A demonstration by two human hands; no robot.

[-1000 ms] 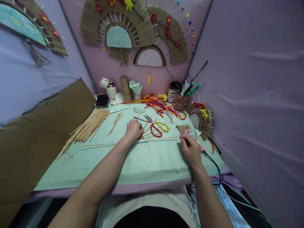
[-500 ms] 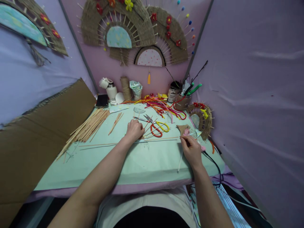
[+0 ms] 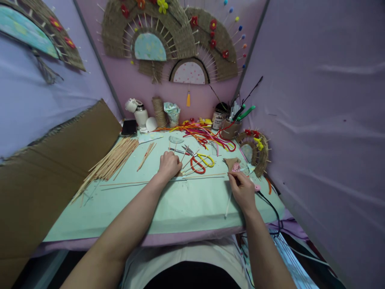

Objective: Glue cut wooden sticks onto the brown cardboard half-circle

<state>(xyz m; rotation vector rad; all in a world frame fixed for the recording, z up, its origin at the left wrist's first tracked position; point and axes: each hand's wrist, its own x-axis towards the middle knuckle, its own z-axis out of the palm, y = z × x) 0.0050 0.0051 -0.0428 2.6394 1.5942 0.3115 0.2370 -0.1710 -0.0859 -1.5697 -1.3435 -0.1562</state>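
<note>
My left hand [image 3: 170, 163] is closed and pressed down on a fan of thin wooden sticks [image 3: 187, 154] that spreads out from under its fingers. The fan's base is hidden by the hand. A long thin stick [image 3: 123, 184] lies across the table, passing behind my left wrist. Its right end comes close to the fingertips of my right hand [image 3: 241, 188], which are pinched together. What they hold, if anything, is too small to make out. Scissors with red and yellow handles [image 3: 198, 164] lie just right of my left hand. A brown scrap with pink patterned cloth [image 3: 235, 165] sits beyond my right fingers.
A bundle of wooden sticks [image 3: 116, 158] lies at left by a cardboard sheet [image 3: 60, 148]. Coloured pipe cleaners [image 3: 201, 134], a twine spool [image 3: 159, 111] and a tool pot [image 3: 231, 129] stand behind. A black cable [image 3: 272, 206] and small woven fan [image 3: 260, 154] are at right.
My left hand has shifted very slightly to the left, with the sticks under it. My right hand stays in its pinch at the same spot.
</note>
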